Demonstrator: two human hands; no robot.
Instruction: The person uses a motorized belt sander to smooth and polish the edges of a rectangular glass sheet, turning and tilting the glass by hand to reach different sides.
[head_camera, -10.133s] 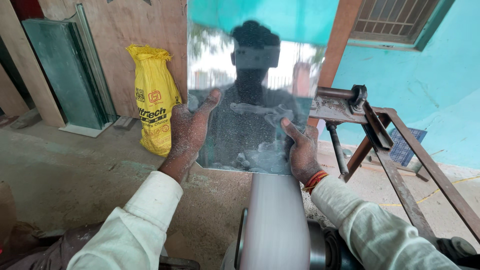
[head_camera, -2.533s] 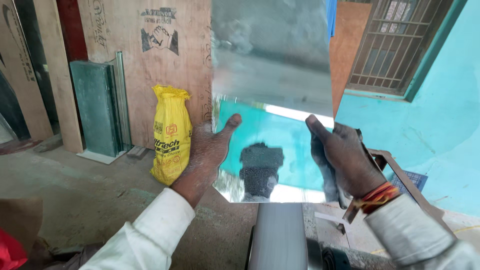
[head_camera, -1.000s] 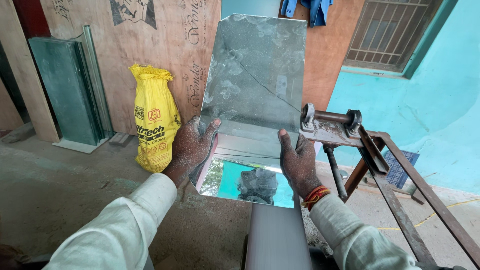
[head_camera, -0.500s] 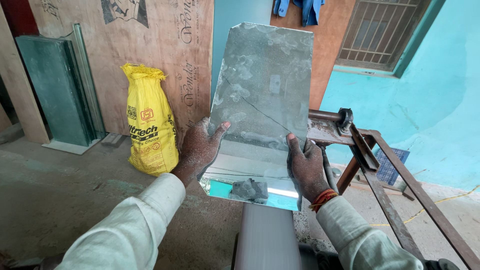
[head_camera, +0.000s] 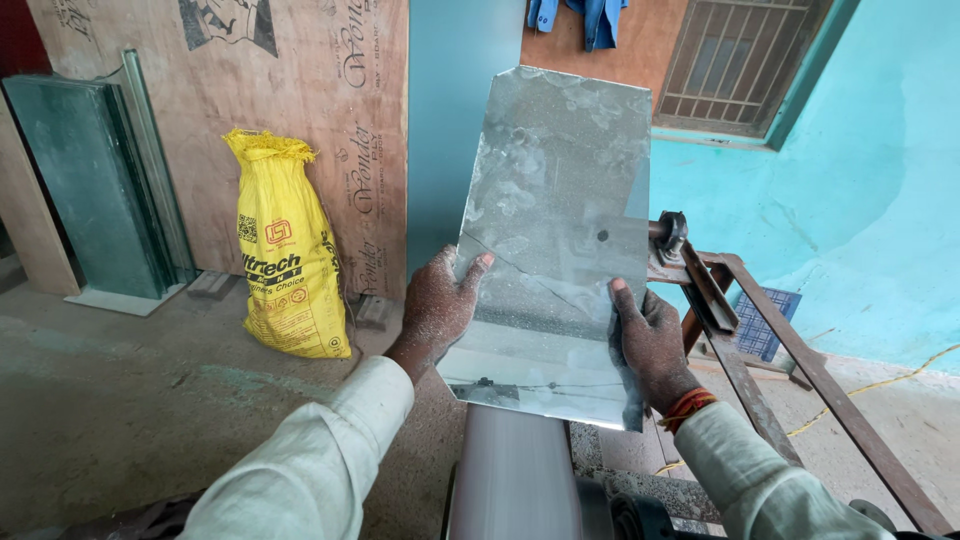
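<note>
Now dusty mirror pane (head_camera: 555, 230) upright, clipped corners; left hand (head_camera: 437, 305), right hand (head_camera: 650, 340) grip its edges

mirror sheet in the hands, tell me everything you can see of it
The mirror sheet is a flat, reflective pane, roughly rectangular with clipped corners. Its surface is dusty and smudged, and a thin line runs slantwise across the middle. It is held up and tilted, the left hand on its left edge and the right hand on its right. Its bottom edge sits just above a grey belt.
</note>
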